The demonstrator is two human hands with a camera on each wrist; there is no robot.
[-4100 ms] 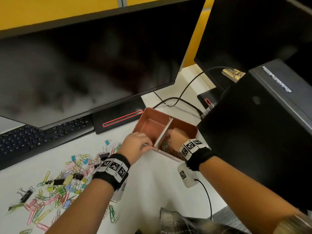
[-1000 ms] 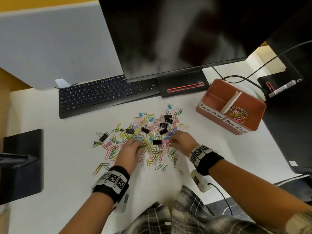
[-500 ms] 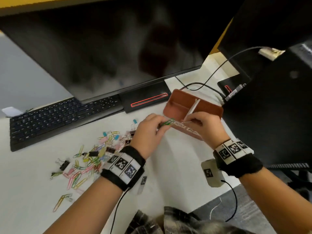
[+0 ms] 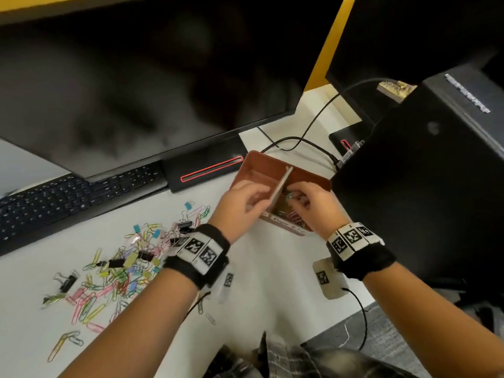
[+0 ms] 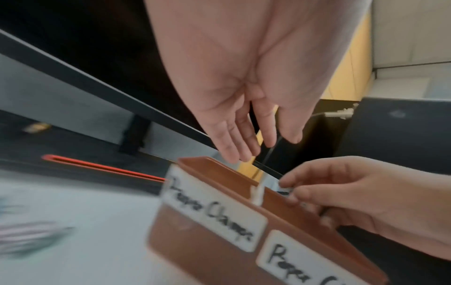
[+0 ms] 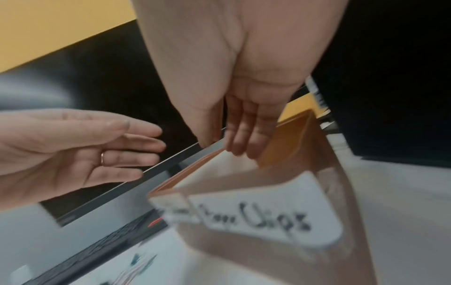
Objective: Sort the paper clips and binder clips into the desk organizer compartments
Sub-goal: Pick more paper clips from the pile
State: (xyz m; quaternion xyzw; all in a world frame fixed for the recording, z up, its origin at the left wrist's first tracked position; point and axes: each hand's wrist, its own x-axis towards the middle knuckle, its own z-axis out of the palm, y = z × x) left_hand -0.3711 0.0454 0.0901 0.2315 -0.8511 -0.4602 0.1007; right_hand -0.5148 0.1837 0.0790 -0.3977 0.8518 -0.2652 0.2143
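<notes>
The brown desk organizer [image 4: 255, 162] stands by the monitor base, split by a white divider [image 4: 281, 185]. Its front labels read "Paper Clamps" [image 5: 212, 210] and "Paper Clips" [image 6: 263, 217]. My left hand [image 4: 256, 197] hovers over the left compartment with straight fingers [image 5: 234, 154] and holds nothing. My right hand [image 4: 294, 196] is over the right compartment and pinches a few small paper clips [image 4: 289, 195] at its fingertips [image 5: 290, 194]. Coloured paper clips [image 4: 290, 215] lie in that right compartment. A mixed pile of paper clips and binder clips [image 4: 131, 257] covers the desk at the left.
A large dark monitor [image 4: 150, 77] hangs over the desk, its base [image 4: 204, 170] just left of the organizer. A black keyboard [image 4: 68, 197] lies at the left. A black computer tower [image 4: 422, 186] stands close on the right, with cables [image 4: 300, 143] behind the organizer.
Both hands have moved from the organizer's front edge to above its compartments. The left hand has let go of the green clips it held and its fingers are now straight.
</notes>
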